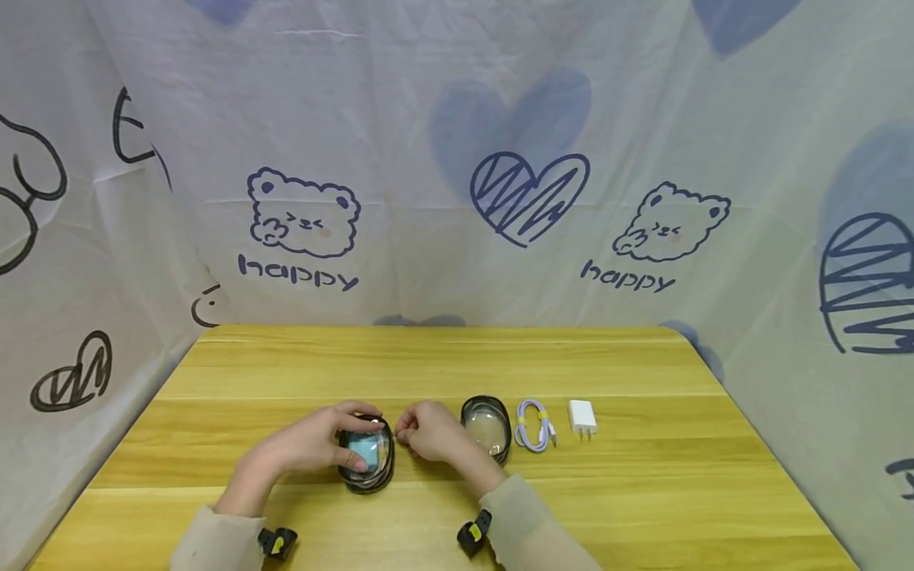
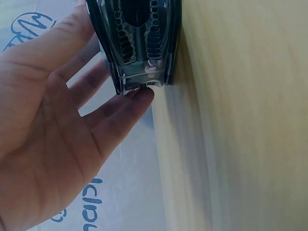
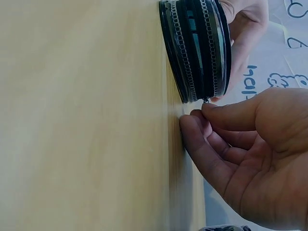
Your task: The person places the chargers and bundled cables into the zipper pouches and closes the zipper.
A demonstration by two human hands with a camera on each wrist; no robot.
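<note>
A small clear zip pouch (image 1: 371, 480) with black trim stands on the table left of centre, with something light blue (image 1: 366, 449) showing through its clear side. My left hand (image 1: 312, 441) grips the pouch from the left, its thumb and fingers on opposite edges. In the left wrist view, fingertips touch the end of the pouch (image 2: 137, 45). My right hand (image 1: 432, 432) is at the pouch's right side. The right wrist view shows its thumb and forefinger pinching the small zipper pull (image 3: 205, 100) at the end of the zip; the fingertips partly hide the pull.
A second clear pouch with black trim (image 1: 487, 427) lies just right of my right hand. Beyond it are a coiled lilac cable (image 1: 521, 428) with a yellow tie and a white charger plug (image 1: 581, 415). A printed cloth (image 1: 414, 262) hangs behind the wooden table (image 1: 643, 492).
</note>
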